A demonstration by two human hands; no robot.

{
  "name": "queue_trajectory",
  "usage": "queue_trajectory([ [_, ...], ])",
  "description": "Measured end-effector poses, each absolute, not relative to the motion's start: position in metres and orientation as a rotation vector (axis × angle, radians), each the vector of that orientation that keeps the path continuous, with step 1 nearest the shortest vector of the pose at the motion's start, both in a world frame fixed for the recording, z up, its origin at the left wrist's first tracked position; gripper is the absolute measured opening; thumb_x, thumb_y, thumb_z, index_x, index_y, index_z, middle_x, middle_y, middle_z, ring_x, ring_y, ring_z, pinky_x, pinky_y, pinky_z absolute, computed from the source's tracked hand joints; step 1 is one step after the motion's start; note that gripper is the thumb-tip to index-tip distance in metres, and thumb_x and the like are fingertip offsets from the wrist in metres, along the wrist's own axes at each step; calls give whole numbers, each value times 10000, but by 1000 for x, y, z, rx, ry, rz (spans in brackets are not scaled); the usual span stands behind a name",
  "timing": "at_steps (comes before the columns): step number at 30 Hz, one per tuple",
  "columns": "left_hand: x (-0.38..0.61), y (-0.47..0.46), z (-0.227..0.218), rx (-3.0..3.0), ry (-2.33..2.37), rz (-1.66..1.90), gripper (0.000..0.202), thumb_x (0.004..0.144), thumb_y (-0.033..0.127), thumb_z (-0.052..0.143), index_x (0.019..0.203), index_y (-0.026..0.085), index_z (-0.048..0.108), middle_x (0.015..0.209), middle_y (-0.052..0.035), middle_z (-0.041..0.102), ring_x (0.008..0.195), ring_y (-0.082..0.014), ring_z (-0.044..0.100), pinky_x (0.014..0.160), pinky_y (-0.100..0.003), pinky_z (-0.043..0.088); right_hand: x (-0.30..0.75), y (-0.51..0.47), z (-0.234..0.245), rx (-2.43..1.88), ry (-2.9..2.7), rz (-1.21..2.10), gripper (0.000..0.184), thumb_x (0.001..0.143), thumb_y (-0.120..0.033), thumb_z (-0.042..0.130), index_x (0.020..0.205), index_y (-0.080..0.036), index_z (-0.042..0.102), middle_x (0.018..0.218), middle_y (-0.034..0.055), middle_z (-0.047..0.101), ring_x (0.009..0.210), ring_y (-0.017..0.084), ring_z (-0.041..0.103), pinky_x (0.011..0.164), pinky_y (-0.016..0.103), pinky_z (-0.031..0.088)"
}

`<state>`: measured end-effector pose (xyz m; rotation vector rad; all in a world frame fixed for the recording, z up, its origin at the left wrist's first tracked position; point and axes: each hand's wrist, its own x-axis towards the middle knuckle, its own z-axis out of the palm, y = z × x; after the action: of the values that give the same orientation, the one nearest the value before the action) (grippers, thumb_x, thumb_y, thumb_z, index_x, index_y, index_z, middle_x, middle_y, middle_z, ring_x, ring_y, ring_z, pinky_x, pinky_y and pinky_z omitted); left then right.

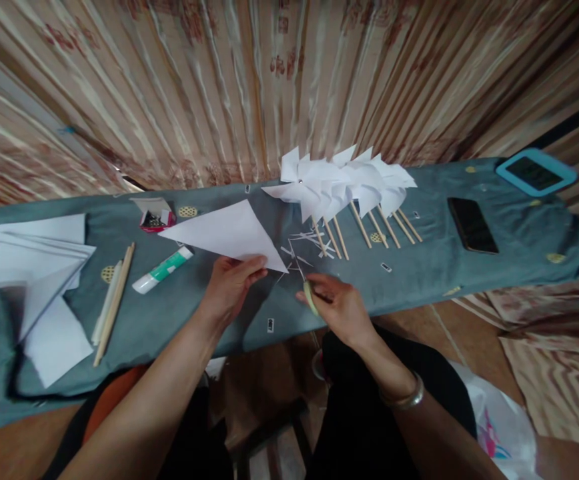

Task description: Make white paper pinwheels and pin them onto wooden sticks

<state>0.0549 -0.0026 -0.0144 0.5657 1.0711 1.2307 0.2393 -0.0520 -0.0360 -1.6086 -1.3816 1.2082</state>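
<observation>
My left hand (pixel 232 283) pinches the near corner of a white paper folded into a triangle (pixel 224 233), held just above the grey-blue cloth. My right hand (pixel 337 305) is closed round the yellow-green handle of small scissors (pixel 305 283), whose blades point up towards the paper's tip. Thin white paper offcuts (pixel 307 243) lie scattered just beyond the scissors.
Several white paper pinwheels on wooden sticks (pixel 342 183) lie at the back. A glue stick (pixel 163 270), two wooden sticks (pixel 113 303), a small pin box (pixel 155 217) and stacked white sheets (pixel 29 257) lie left. A black phone (pixel 472 225) and blue-cased device (pixel 535 171) lie right.
</observation>
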Motion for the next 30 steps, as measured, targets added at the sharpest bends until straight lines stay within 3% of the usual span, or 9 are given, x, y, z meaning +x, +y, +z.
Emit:
queue_trajectory([
  [4, 55, -8, -14, 572, 1095, 1224, 213, 512, 182, 871, 664, 172, 722, 688, 8, 705, 663, -115, 624, 638, -213, 520, 246, -37, -25, -1995, -1802, 674, 355, 811, -311, 663, 1132, -168, 616, 913, 78, 747, 834, 233, 695, 736, 312, 482],
  [10, 53, -21, -18, 543, 1132, 1186, 309, 445, 227, 897, 684, 143, 721, 716, -30, 719, 672, -131, 641, 660, -232, 515, 245, -20, -14, -2171, -2091, 323, 267, 889, -319, 552, 1116, -192, 611, 950, 95, 743, 849, 232, 694, 679, 278, 444],
  [15, 47, -33, -18, 539, 1141, 1124, 365, 441, 261, 914, 729, 129, 733, 768, -54, 733, 704, -148, 658, 693, -251, 528, 238, -14, -12, -2195, -2127, 229, 221, 894, -309, 545, 1040, -183, 653, 999, 122, 730, 910, 238, 684, 709, 284, 447],
  [21, 38, -48, -12, 610, 1118, 1081, 385, 525, 369, 891, 817, 157, 757, 839, -74, 749, 762, -187, 676, 706, -282, 541, 243, -9, -17, -2111, -2180, 307, 266, 881, -278, 559, 1105, -173, 657, 1034, 128, 732, 929, 242, 685, 744, 298, 452],
  [25, 30, -55, -14, 686, 1109, 1037, 349, 544, 397, 878, 784, 171, 762, 802, -64, 753, 728, -201, 679, 725, -312, 538, 248, -7, -20, -2057, -2207, 359, 244, 867, -294, 586, 1069, -180, 664, 997, 107, 739, 901, 220, 683, 730, 279, 443],
  [30, 20, -64, -17, 799, 1109, 1002, 327, 583, 387, 855, 829, 187, 774, 827, -62, 760, 819, -243, 690, 845, -369, 518, 244, -6, -21, -2133, -2110, 336, 221, 830, -320, 630, 997, -178, 659, 958, 103, 736, 868, 229, 680, 705, 285, 434],
])
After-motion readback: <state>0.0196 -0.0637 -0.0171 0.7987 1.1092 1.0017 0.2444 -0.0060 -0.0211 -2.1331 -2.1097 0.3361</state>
